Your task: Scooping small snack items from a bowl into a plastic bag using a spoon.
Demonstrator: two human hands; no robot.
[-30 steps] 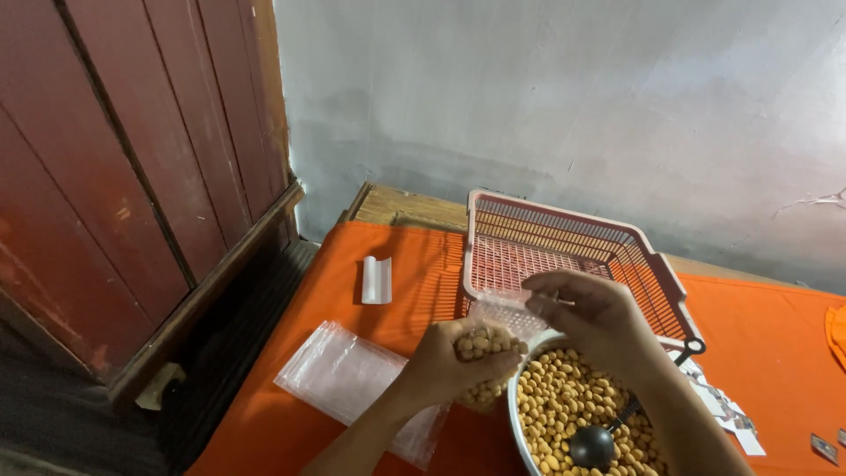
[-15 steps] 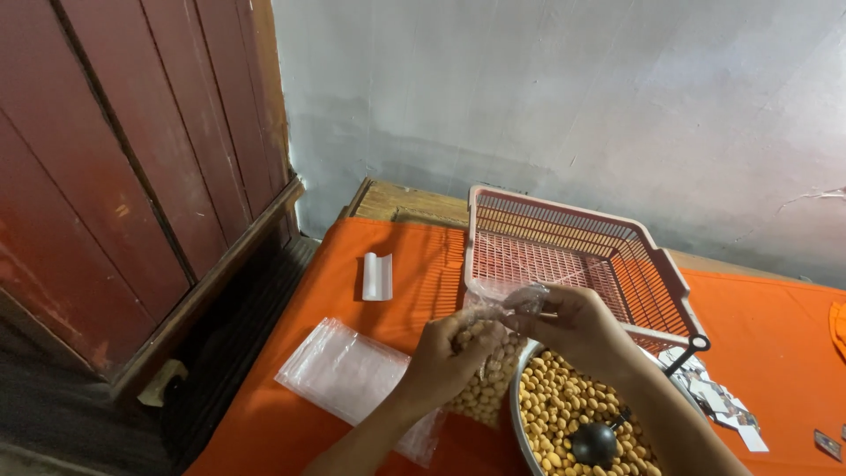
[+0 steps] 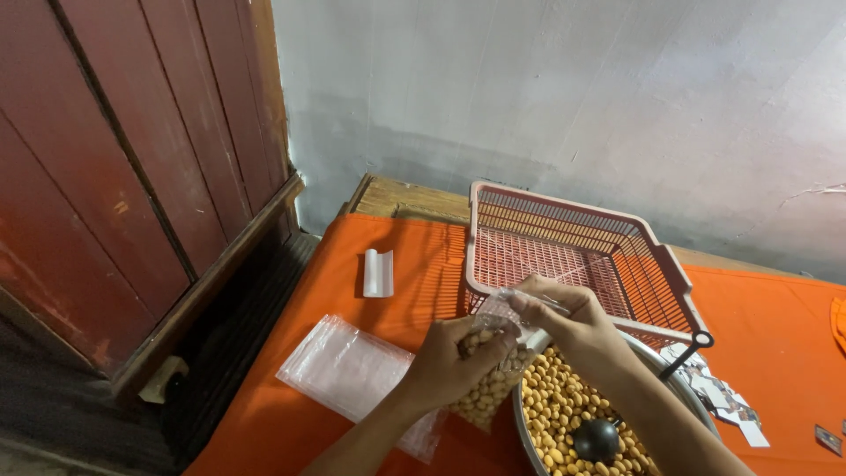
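1. The left hand [image 3: 449,366] is curled closed around the side of a small clear plastic bag [image 3: 492,375], its fingers wrapped over the upper part of the bag where the film bunches.
2. The right hand [image 3: 564,317] is pinched shut on the mouth of the same bag, thumb and fingers pressing the thin film together just above the left hand's knuckles.
3. The bag hangs between the two hands and is packed with small, round, tan nuts that show through its glossy, crinkled skin; its bottom sags just below the left hand.
4. Directly under the right wrist stands a round metal bowl [image 3: 529,441], its rim dull and smooth, filled with loose nuts [image 3: 564,405] of the same kind.
5. A dark rounded scoop [image 3: 597,438] lies in the nuts, below the right forearm.
6. Just beyond the right hand's fingertips sits a pink plastic basket [image 3: 573,251], rectangular, with slotted walls and a mesh floor.
7. To the left of the left hand lies a flat stack of empty clear bags [image 3: 348,370], shiny and limp.
8. Farther out, up and left of the left hand, lies a small white curved piece [image 3: 378,272].
9. All of it rests on an orange cloth [image 3: 775,353], smooth and matte.
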